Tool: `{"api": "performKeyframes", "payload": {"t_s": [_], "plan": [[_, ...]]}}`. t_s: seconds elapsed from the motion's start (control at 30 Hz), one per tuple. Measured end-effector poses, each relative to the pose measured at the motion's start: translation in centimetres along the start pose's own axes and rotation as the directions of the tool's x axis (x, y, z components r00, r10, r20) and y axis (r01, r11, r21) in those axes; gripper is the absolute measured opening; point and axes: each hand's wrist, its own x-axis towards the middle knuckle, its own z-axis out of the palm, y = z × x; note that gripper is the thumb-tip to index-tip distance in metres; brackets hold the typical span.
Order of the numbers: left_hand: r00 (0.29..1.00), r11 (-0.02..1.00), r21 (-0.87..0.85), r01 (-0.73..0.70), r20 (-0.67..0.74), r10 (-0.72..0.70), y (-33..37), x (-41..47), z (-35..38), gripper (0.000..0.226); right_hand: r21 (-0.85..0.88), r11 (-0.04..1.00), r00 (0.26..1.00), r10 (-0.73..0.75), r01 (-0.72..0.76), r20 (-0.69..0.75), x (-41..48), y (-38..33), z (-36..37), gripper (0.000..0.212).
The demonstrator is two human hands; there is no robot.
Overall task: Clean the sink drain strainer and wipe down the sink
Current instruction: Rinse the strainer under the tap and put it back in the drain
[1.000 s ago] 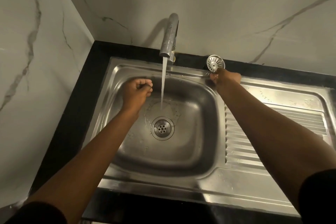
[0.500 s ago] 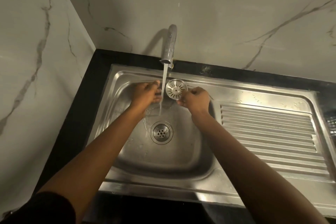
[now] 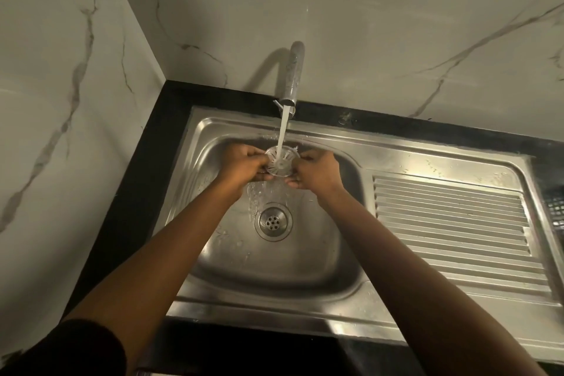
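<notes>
Both hands now grip strainer [image 3: 281, 161] (previously right [image 3: 317, 173] only).

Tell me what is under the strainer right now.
Below the strainer, held by left hand and right hand, water falls toward the open drain. Its underside is hidden.
</notes>
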Motion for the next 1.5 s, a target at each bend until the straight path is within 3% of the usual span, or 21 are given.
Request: {"api": "performKeyframes", "payload": {"t_s": [0.07, 0.17, 0.3, 0.4, 0.57, 0.77, 1.07, 1.23, 1.37, 1.5], "plan": [[0.999, 1.0, 0.004, -0.028, -0.021, 0.028, -0.4, -0.2, -0.5, 0.017, -0.048, 0.999, 0.999, 0.008, -0.005, 0.046, 0.1, 0.0, 0.2, 0.005], [0.99, 0.993, -0.006, -0.119, -0.075, 0.119, -0.6, -1.0, -1.3, 0.002, -0.087, 0.995, 0.992, -0.034, 0.044, 0.118, 0.4, -0.8, 0.6, 0.01], [0.976, 0.985, -0.016, -0.172, -0.136, 0.169, -0.7, -1.6, -2.1, 0.01, -0.129, 0.979, 0.982, -0.143, 0.159, 0.126, 1.2, -2.2, 1.3, 0.017], [0.978, 0.986, -0.062, -0.155, -0.154, 0.144, -1.1, -1.4, -2.5, 0.007, -0.197, 0.952, 0.97, -0.22, 0.236, 0.102, 1.4, -3.1, 1.6, 0.004], [0.993, 0.982, -0.165, -0.087, -0.098, 0.072, -1.0, -1.6, -1.8, 0.01, -0.315, 0.878, 0.933, -0.343, 0.36, 0.109, 1.1, -4.2, 1.0, 0.01], [1.0, 0.99, -0.138, -0.006, 0.018, 0.009, -0.8, -1.0, 0.3, 0.026, -0.372, 0.833, 0.909, -0.41, 0.409, 0.08, 0.0, -5.8, -1.2, 0.009], [0.994, 0.99, -0.115, -0.087, 0.06, 0.094, 1.0, -1.4, 1.4, 0.014, -0.353, 0.879, 0.933, -0.357, 0.32, -0.045, 0.2, -4.7, -3.3, 0.015], [0.978, 0.976, -0.072, -0.205, 0.034, 0.208, 1.2, -3.2, 0.3, 0.011, -0.268, 0.94, 0.976, -0.216, 0.21, 0.007, 0.1, -2.6, -2.3, 0.027], [0.945, 0.945, -0.018, -0.325, -0.025, 0.325, 0.7, -4.2, -0.8, 0.007, -0.206, 0.953, 0.975, -0.216, 0.22, 0.045, -0.2, -2.5, -1.1, 0.015], [0.944, 0.947, -0.027, -0.32, -0.086, 0.317, -0.2, -4.3, -1.8, 0.018, -0.2, 0.942, 0.963, -0.257, 0.268, 0.082, -0.4, -3.5, -0.4, 0.02]]}}
